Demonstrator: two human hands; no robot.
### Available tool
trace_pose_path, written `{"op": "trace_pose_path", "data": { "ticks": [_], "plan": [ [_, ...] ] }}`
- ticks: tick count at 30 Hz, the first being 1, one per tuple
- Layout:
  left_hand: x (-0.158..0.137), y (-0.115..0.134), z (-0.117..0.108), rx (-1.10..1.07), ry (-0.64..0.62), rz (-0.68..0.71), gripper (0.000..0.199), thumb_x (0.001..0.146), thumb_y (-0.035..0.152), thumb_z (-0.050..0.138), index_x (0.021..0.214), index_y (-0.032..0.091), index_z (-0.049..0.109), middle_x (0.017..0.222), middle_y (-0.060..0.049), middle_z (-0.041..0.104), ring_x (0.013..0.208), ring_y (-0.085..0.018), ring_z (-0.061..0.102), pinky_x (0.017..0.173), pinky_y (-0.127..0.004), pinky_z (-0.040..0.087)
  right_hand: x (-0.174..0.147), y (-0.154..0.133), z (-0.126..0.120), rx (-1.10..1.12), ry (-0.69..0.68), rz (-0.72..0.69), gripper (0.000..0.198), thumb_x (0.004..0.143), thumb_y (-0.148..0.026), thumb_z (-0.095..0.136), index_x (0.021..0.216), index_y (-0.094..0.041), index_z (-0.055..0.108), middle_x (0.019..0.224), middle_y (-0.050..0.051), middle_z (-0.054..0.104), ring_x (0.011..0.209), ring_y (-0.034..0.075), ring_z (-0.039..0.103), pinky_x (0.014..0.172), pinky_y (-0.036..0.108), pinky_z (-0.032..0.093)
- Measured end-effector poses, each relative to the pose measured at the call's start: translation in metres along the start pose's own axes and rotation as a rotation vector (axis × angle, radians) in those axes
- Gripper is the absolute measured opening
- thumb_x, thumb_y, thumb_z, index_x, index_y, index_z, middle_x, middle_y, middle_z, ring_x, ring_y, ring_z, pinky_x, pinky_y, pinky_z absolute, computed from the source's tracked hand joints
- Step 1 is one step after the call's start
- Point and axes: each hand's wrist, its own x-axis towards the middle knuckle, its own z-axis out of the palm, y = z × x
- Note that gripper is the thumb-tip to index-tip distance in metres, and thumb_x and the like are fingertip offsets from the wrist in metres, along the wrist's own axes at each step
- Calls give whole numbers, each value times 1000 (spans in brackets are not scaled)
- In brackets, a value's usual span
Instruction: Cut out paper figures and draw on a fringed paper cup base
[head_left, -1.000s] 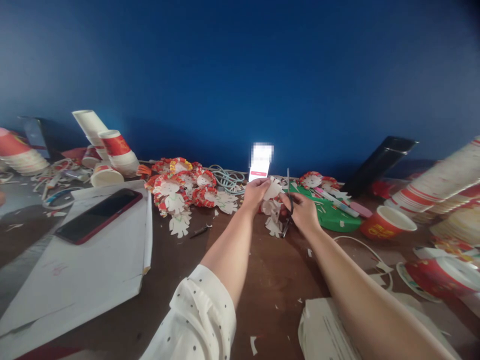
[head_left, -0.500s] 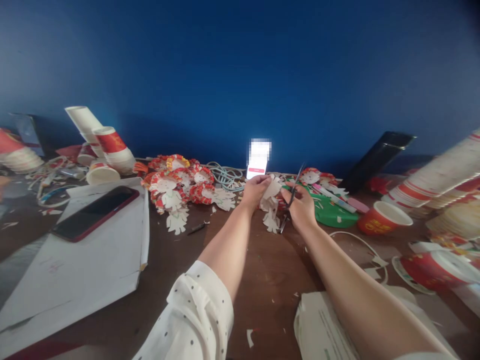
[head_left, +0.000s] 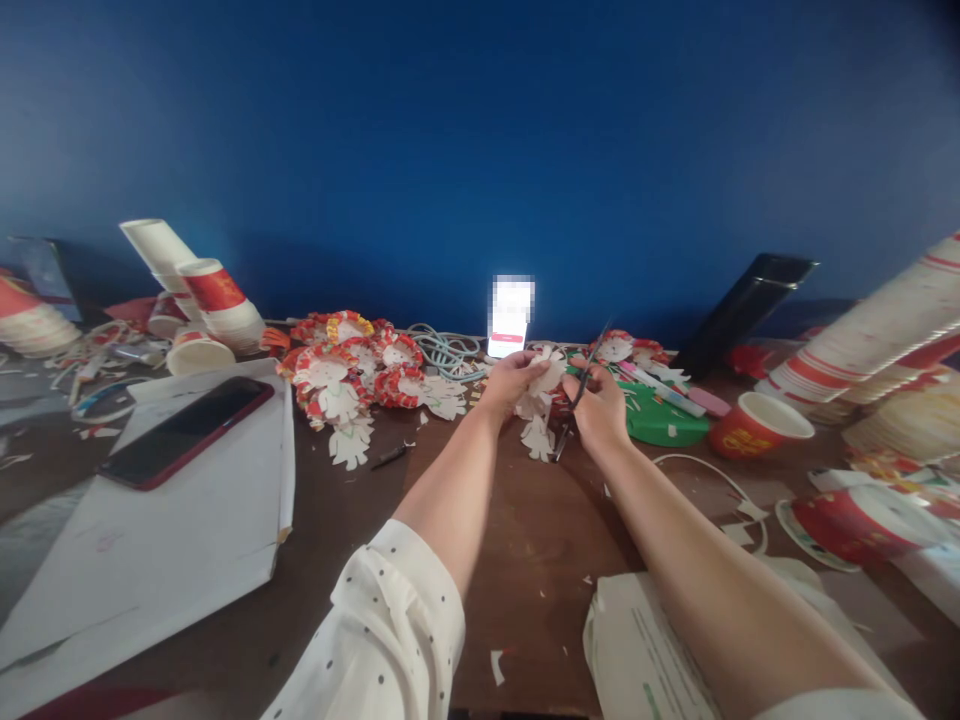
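My left hand (head_left: 512,382) pinches a white paper cutout (head_left: 550,372) with a notched outline. My right hand (head_left: 600,405) is closed round a pair of dark scissors (head_left: 576,392), slanting up and away beside the cutout. Whether the blades touch the paper, I cannot tell. Just below the held piece, another white paper figure (head_left: 538,438) lies on the brown table. A heap of red-and-white paper pieces with white figures (head_left: 337,370) is left of my left hand. Behind my hands a lit phone (head_left: 509,325) stands against the blue wall.
A dark phone (head_left: 187,430) rests on a white box (head_left: 202,540) at left. Stacked paper cups (head_left: 214,290) stand behind it. To the right are a green sheet (head_left: 664,415) with markers, a red paper cup (head_left: 761,425) and a black bottle (head_left: 742,305). Paper scraps litter the table.
The cutout in my left hand has turned so its notched side shows more. My right hand keeps the scissors at nearly the same place. The whole view has shifted slightly.
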Motion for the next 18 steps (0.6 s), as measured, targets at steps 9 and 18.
{"op": "trace_pose_path", "data": {
  "ticks": [9,18],
  "plan": [
    [3,-2,-7,121,-52,4,34,62,37,85,79,15,67,69,-2,68,59,-12,61,60,-25,49,0,4,1,-4,-1,-50,46,63,-35,73,106,-19,65,67,-4,61,58,12,52,52,24,38],
    [-3,6,-2,217,-115,-32,34,65,27,82,94,15,69,80,-4,71,72,-15,65,75,-29,50,13,-1,-8,83,10,-179,48,59,-36,77,104,-23,66,83,-1,67,75,16,59,65,28,46]
  ]
}}
